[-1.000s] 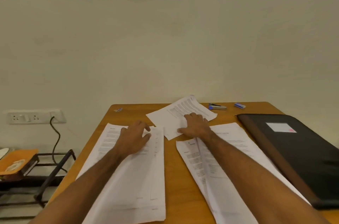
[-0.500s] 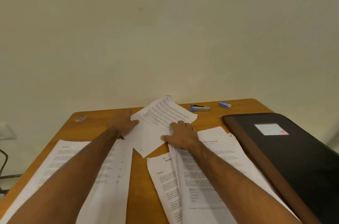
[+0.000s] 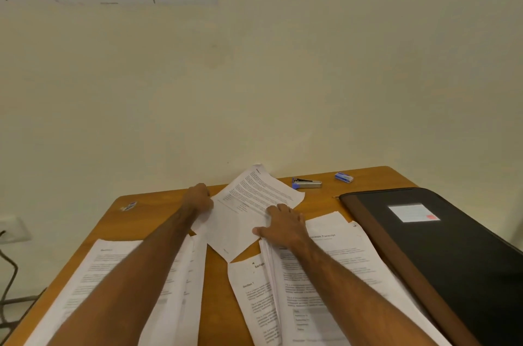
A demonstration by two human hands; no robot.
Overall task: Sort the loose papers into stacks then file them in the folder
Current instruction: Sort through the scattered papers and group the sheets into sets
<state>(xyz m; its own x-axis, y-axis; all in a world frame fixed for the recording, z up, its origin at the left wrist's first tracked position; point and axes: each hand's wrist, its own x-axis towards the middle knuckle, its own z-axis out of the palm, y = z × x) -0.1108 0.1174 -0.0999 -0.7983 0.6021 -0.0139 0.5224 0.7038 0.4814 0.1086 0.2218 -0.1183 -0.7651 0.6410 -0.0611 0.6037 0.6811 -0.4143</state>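
- A wooden surface [image 3: 218, 283] is butting against a plain cream wall [image 3: 254, 91].
- Both paper stacks, the left stack [image 3: 93, 283] and the right stack [image 3: 334, 275], are running off the lower edge, partly under the forearms.
- The left hand [image 3: 199, 200] is gripping the loose sheets' [image 3: 254, 204] far-left edge; its fingers are hidden.
- The right hand [image 3: 284, 225] is lying flat on them, fingers spread.
- The black folder [image 3: 441, 255] is lying closed at the right edge.

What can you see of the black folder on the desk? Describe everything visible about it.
The folder is black, closed and lying flat along the right side of the wooden desk. A brown band runs along its left edge, and a pale rectangular label with a small red mark sits on its cover. Its surface looks smooth, perhaps leatherette. Its near end runs out of frame. The right paper stack lies against its left edge; neither hand touches it.
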